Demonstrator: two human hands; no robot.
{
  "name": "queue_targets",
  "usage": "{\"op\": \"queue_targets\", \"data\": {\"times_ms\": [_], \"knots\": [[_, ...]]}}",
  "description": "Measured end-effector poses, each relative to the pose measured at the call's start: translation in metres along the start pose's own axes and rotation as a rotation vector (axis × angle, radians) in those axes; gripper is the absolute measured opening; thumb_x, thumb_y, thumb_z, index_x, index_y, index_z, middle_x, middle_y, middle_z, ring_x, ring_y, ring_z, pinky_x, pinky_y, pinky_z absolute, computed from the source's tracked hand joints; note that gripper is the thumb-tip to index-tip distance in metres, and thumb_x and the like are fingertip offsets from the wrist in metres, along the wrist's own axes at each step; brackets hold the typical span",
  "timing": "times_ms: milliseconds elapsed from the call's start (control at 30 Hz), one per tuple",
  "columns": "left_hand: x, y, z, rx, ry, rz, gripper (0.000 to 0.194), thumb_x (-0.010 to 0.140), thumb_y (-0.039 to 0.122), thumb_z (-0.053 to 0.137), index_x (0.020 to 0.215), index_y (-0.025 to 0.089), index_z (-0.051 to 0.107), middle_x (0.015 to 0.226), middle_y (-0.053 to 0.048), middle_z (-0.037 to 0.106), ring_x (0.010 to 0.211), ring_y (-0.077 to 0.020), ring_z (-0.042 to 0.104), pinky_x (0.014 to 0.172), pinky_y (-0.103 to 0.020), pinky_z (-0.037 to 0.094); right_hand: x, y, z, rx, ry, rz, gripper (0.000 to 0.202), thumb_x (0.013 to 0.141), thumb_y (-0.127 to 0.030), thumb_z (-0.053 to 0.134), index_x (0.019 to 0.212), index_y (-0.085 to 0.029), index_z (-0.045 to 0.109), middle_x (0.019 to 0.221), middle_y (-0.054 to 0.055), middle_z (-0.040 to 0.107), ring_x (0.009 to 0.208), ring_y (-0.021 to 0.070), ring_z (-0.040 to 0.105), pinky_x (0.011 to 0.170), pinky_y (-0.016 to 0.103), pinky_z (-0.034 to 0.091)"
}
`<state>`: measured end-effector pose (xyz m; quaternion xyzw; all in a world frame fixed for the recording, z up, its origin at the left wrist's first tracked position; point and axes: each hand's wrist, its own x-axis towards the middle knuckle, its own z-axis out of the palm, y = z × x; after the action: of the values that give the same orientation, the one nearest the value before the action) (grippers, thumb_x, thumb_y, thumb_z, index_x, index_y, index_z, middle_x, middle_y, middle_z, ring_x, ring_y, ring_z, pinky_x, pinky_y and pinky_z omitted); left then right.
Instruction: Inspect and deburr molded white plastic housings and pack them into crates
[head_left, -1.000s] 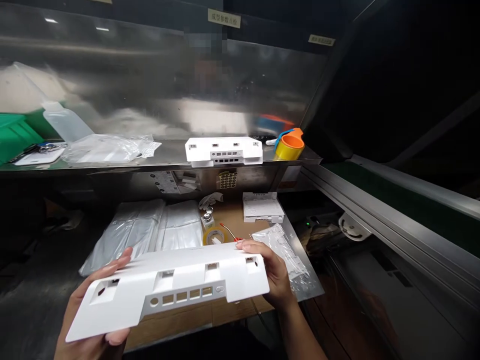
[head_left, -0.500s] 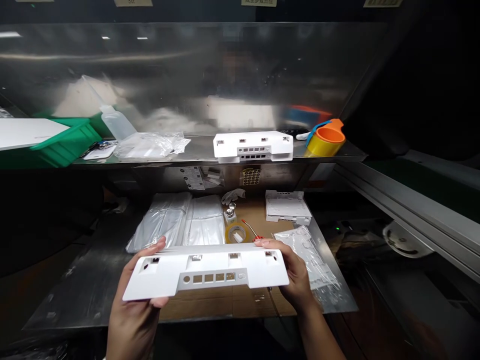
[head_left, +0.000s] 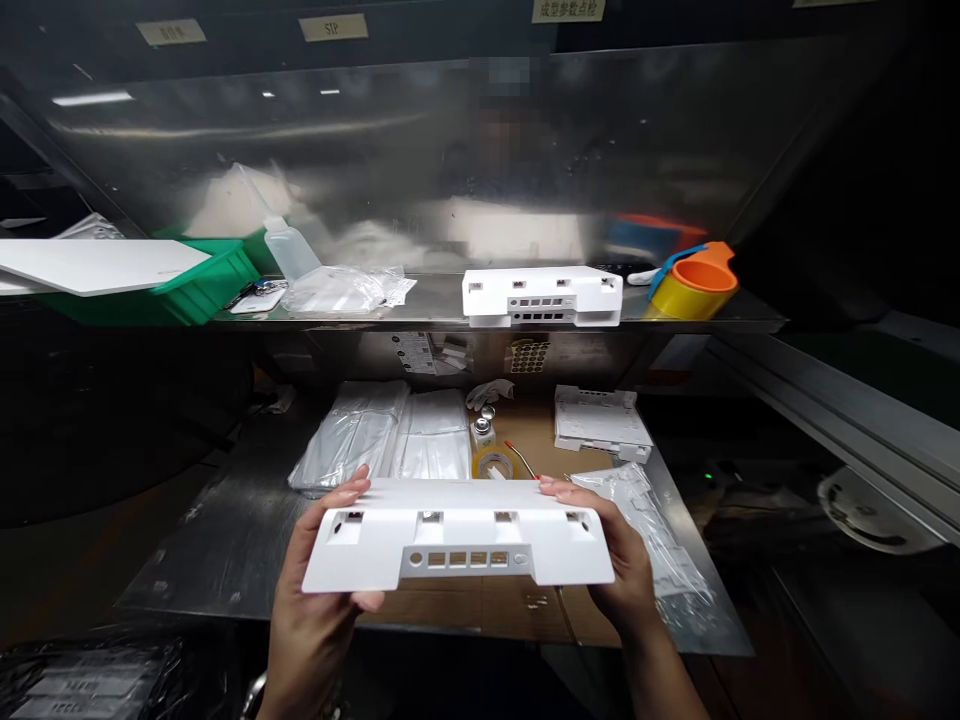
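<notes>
Between my two hands is a white plastic housing (head_left: pixel 466 528) with a row of square port cut-outs and a round hole along a grey strip facing me. My left hand (head_left: pixel 319 560) grips its left end, fingers on top and a fingertip showing below. At the right end, my right hand (head_left: pixel 619 550) is closed on it. It is held up over the cardboard-covered part of the bench (head_left: pixel 465 605). Two similar white housings (head_left: pixel 544 290), seemingly stacked, rest on the shelf behind, their cut-outs toward me.
Stacks of clear plastic bags (head_left: pixel 352 430), a roll of yellow tape (head_left: pixel 491 465), a pump bottle (head_left: pixel 483 428) and another white part (head_left: pixel 600 420) lie on the bench. Along the shelf (head_left: pixel 420 305) are a green bin (head_left: pixel 214 285), a squeeze bottle (head_left: pixel 291 250) and an orange-yellow cup (head_left: pixel 694 285).
The view has swung left and tilted slightly up, so the surroundings sit further right. My hands still hold the housing, which now looks more level.
</notes>
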<state>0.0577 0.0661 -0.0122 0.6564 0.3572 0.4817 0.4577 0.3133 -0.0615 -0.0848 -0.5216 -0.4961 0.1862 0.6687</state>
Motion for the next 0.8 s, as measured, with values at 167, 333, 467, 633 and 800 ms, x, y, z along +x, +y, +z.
{"op": "queue_targets", "data": {"times_ms": [167, 333, 467, 633, 800], "knots": [[-0.001, 0.0, 0.004, -0.093, 0.033, 0.002, 0.074, 0.06, 0.061, 0.087, 0.122, 0.029, 0.064, 0.135, -0.009, 0.063, 0.142, -0.0366, 0.045, 0.12, -0.045, 0.034, -0.002, -0.002, -0.003, -0.028, 0.023, -0.054, 0.038, 0.092, -0.012, 0.061, 0.126, -0.029, 0.063, 0.127, 0.006, 0.071, 0.127, 0.0289, 0.063, 0.113, 0.05, 0.048], [-0.005, -0.004, 0.01, -0.14, 0.039, -0.007, 0.077, 0.054, 0.058, 0.092, 0.121, 0.029, 0.067, 0.137, -0.008, 0.065, 0.144, -0.0352, 0.044, 0.122, -0.042, 0.032, -0.006, 0.005, -0.005, -0.05, 0.018, -0.064, 0.036, 0.091, -0.014, 0.063, 0.125, -0.024, 0.063, 0.129, 0.009, 0.07, 0.126, 0.0295, 0.063, 0.112, 0.047, 0.049], [-0.005, -0.009, 0.004, -0.616, 0.254, -0.365, 0.088, 0.065, 0.082, 0.07, 0.134, 0.027, 0.064, 0.154, -0.009, 0.053, 0.149, -0.0353, 0.036, 0.118, -0.046, 0.038, -0.01, 0.015, -0.001, 0.005, -0.021, -0.106, 0.037, 0.091, -0.017, 0.065, 0.127, -0.025, 0.062, 0.131, 0.01, 0.069, 0.126, 0.0314, 0.063, 0.114, 0.053, 0.046], [-0.015, -0.021, -0.031, -0.966, 0.188, -1.094, 0.058, 0.09, 0.048, 0.061, 0.137, 0.013, 0.061, 0.112, -0.017, 0.078, 0.115, -0.0392, 0.069, 0.093, -0.053, 0.059, -0.012, 0.038, 0.019, -0.002, -0.341, -0.065, 0.039, 0.095, -0.014, 0.056, 0.128, -0.033, 0.064, 0.133, 0.007, 0.069, 0.131, 0.0291, 0.06, 0.107, 0.053, 0.052], [-0.028, -0.027, -0.055, -0.912, 0.504, -1.033, 0.072, 0.071, 0.005, 0.052, 0.143, 0.008, 0.055, 0.094, -0.014, 0.081, 0.094, -0.0382, 0.076, 0.082, -0.055, 0.063, 0.016, 0.116, 0.044, -0.26, -0.306, 0.078, 0.031, 0.091, -0.028, 0.068, 0.121, -0.028, 0.072, 0.117, 0.008, 0.075, 0.115, 0.0284, 0.068, 0.097, 0.047, 0.057]]}}
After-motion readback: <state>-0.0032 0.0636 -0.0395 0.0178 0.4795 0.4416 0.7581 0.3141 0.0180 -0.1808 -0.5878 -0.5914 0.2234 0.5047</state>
